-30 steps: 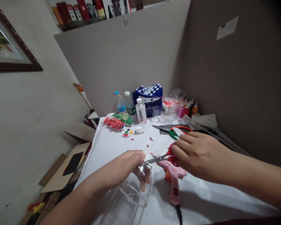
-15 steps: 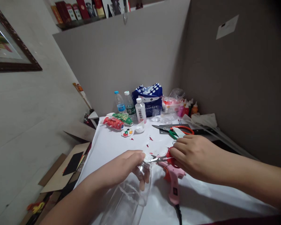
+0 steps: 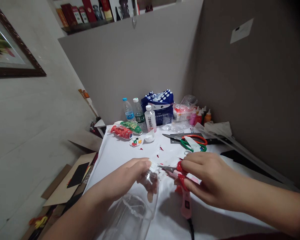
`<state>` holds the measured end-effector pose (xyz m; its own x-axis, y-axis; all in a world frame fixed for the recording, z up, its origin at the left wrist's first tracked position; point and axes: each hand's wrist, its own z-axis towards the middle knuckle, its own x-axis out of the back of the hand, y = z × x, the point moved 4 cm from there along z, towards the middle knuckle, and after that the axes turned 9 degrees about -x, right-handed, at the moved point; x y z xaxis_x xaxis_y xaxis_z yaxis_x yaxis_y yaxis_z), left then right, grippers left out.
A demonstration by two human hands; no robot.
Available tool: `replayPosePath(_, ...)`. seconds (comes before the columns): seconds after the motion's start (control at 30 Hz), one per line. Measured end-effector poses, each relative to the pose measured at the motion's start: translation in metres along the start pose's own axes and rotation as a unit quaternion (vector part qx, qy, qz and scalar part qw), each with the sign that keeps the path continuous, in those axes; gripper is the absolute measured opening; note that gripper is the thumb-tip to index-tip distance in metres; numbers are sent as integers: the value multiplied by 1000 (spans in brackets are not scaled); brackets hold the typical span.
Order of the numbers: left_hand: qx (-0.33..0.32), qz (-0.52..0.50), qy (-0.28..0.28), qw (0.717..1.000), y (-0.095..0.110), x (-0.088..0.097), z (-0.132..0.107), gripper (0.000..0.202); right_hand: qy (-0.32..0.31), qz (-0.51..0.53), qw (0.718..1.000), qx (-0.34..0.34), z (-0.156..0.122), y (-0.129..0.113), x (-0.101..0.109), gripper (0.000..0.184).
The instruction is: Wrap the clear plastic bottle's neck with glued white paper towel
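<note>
Right hand (image 3: 207, 178) lowered, scissors (image 3: 176, 169) half hidden (bottle (image 3: 132, 213) cropped)

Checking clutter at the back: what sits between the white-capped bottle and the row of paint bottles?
In the head view, a blue polka-dot bag and some clear plastic pieces lie between the white-capped bottle and the paint bottles.

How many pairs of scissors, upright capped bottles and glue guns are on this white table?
Scissors: 3. One red-handled pair in the right hand, plus an orange-handled pair and a green-handled pair lying farther back.
Upright capped bottles: 3. Blue cap, green label, white.
Glue guns: 1, pink.
Total: 7
</note>
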<state>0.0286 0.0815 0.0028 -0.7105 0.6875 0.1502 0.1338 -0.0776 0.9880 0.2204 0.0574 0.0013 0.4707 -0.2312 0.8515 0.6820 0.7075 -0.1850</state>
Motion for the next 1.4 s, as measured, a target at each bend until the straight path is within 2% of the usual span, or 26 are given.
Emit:
replayPosePath(0.1, -3, -20, -2, 1000, -1, 0, 1, 36, 15, -33, 999, 14, 4, 5, 3, 16)
replayPosePath(0.27, 7, -47, -13, 999, -4, -2, 1, 34, 67, -147, 984, 81, 11, 18, 12, 22)
replayPosePath(0.5, 18, -86, -55, 995, -10, -8, 1, 37, 34, -193, 971, 136, 24, 24, 18, 19)
replayPosePath(0.7, 12, -61, -73, 995, -7, -10, 2, 44, 17, -228, 959, 169, 31, 21, 24, 24)
replayPosePath(1.17, 11, -93, -113, 989, -11, -14, 1, 35, -18, -235, 947, 219, 45, 20, 29, 24)
replayPosePath(1.4, 18, -52, -119, 991, -12, -14, 1, 41, -16, -255, 936, 241, 43, 21, 25, 27)
